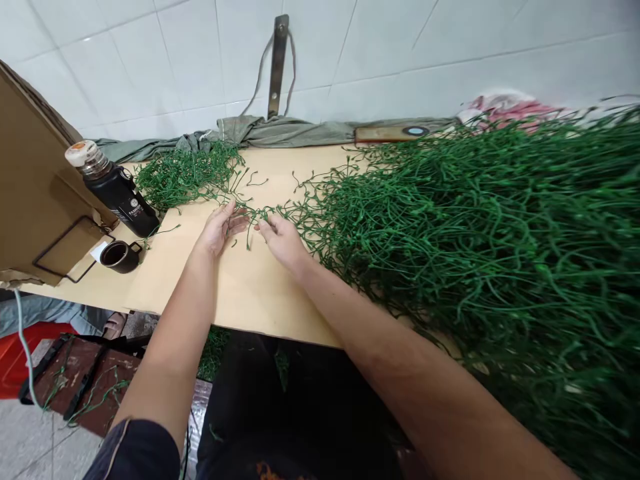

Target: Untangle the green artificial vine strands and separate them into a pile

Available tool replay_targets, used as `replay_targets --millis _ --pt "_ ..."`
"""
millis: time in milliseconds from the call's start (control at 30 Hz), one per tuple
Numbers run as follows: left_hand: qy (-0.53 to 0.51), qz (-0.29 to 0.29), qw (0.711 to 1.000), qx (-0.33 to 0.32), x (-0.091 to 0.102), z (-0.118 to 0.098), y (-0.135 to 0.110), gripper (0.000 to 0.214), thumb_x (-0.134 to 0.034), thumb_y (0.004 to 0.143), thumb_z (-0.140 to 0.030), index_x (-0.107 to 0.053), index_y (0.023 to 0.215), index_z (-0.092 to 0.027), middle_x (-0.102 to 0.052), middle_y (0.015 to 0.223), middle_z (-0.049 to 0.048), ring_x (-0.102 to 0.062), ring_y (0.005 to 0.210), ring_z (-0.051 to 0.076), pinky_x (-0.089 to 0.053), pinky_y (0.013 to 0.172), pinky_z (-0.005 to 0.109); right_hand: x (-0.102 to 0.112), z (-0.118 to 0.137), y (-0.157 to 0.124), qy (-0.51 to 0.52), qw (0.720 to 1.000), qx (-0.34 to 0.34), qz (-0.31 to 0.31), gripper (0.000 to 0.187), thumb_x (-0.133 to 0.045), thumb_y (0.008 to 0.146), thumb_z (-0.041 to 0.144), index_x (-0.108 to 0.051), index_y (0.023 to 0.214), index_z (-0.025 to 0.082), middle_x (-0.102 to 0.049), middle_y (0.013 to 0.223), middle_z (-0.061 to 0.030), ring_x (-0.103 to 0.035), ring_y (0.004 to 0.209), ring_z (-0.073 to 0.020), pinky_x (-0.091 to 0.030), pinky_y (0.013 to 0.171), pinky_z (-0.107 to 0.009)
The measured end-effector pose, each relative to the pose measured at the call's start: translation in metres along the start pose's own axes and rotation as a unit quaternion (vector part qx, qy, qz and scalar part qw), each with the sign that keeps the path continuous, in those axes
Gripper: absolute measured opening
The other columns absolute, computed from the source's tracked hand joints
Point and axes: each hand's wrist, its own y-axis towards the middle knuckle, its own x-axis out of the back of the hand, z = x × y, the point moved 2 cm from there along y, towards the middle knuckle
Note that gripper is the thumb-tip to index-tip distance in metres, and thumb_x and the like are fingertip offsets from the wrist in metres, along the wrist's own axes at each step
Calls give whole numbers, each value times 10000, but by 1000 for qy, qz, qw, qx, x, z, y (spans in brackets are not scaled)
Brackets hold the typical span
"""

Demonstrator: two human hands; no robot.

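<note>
A big heap of thin, curly green stems [450, 220] with small knobbed tips covers the right of the table; I cannot tell whether they are plant or plastic. In the middle, my right hand [283, 241] pinches a few of these stems by their ends at the heap's left edge. My left hand [223, 225] is just to the left, palm turned inward and fingers apart, beside the loose stems. Some strands run between the hands, and whether they touch the left fingers is unclear. Behind my left hand lies a smaller pile of green stems [187, 173].
On the left stand a black flask [120, 197], a dark cup [120, 257] and a cardboard box [45, 180]. Grey cloth [300, 133] runs along the tiled wall, with a flat reddish object [383, 134] before it. A brown case [85, 373] sits below the table [265, 300].
</note>
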Motion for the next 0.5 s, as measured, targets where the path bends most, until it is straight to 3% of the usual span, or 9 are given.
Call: replay_targets --millis 200,500 --pt "-41 63 996 49 -9 6 -11 245 -651 751 -349 -501 810 -165 -663 768 32 -665 766 128 -488 750 257 -3 1 -29 -84 996 24 27 229 -427 821 339 -511 688 172 -429 565 28 -369 542 -95 -303 549 -237" --pt "-73 26 996 52 -38 15 -18 144 -584 814 -279 -549 843 -142 -556 575 -44 -528 431 45 -386 395 146 -1 2 -35 -176 983 56 17 269 -376 852 350 -493 681 180 -583 696 -49 -504 659 -141 -384 656 -273"
